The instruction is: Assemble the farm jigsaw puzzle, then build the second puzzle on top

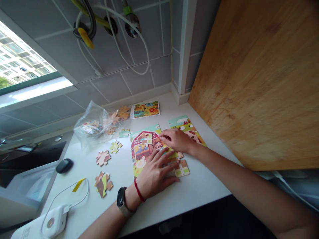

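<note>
A partly joined farm puzzle (143,149) with a red barn lies on the white table. My left hand (156,169), with a watch and a red string at the wrist, rests palm down across its lower right part, fingers spread. My right hand (178,140) is at the puzzle's right edge, its thumb and index finger drawn together; whatever they hold is too small to make out. Beyond it lies another joined section (190,129) with a red tractor and a cow's spots. A corner piece (183,168) sits by my left fingertips.
Loose pieces (103,158) lie left of the puzzle. Behind them are a clear plastic bag (92,124) of pieces and a picture card (146,110). A black mouse (64,165) and a white charger with cable (53,220) are at the left. A wooden panel (261,83) stands at the right.
</note>
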Available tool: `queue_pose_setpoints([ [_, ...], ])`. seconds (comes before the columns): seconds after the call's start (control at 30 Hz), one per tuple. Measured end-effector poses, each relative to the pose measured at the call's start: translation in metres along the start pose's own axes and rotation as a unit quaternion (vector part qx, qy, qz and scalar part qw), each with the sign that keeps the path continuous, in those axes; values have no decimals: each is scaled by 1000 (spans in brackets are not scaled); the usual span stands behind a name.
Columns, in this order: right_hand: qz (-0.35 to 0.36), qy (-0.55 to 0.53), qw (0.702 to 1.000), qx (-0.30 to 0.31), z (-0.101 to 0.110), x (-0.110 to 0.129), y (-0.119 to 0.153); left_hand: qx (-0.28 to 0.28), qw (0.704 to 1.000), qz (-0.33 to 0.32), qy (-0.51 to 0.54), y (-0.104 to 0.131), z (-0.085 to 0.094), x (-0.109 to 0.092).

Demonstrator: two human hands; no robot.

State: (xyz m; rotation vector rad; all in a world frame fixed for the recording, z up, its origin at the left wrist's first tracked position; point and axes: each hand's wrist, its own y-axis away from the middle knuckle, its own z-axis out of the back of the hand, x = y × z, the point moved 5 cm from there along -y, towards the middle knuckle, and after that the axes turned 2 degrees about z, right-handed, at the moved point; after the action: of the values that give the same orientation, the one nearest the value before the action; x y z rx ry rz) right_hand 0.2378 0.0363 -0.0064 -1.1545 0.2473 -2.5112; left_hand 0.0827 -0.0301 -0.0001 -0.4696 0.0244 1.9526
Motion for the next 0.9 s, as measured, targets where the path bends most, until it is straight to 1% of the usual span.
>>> queue_pose_setpoints([
  [0.3, 1, 2, 1000, 3, 0, 0, 1, -27, 999, 15, 9, -2, 1, 1],
  [0.53, -4, -2, 1000, 3, -1, 0, 0, -9, 1000, 24, 12, -5, 1, 0],
  [0.9, -10, -1, 1000, 2, 0, 1, 0, -14, 999, 23, 26, -4, 4, -2],
])
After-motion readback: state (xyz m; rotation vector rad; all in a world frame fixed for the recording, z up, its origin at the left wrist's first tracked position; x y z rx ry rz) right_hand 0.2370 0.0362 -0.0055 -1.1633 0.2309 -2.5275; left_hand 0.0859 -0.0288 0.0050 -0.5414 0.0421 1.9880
